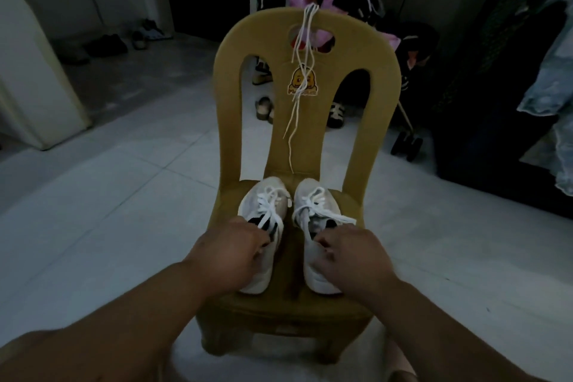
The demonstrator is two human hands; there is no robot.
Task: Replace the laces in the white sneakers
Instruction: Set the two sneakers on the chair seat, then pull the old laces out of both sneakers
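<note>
The job looks barely begun. Two white sneakers sit side by side on the seat of a tan plastic chair, toes pointing to the far side and heels toward the person. The left sneaker and the right sneaker both have their old laces threaded through the eyelets, loosened and untidy near the top but not pulled out. The spare laces hang over the top of the chair back, trailing down past a small yellow sticker and ending just above the seat, well apart from either hand. The left hand is at the mouth of the left sneaker with its fingers curled over the rim, gripping it. The right hand does the same at the mouth of the right sneaker, thumb and fingers closed on the rim near the tongue. In this dim light I cannot tell whether a lace end is caught in either grip. By my reckoning everything remains: unthread both shoes, fetch the hanging laces, thread them in and tie. The pale tiled floor spreads all around.
</note>
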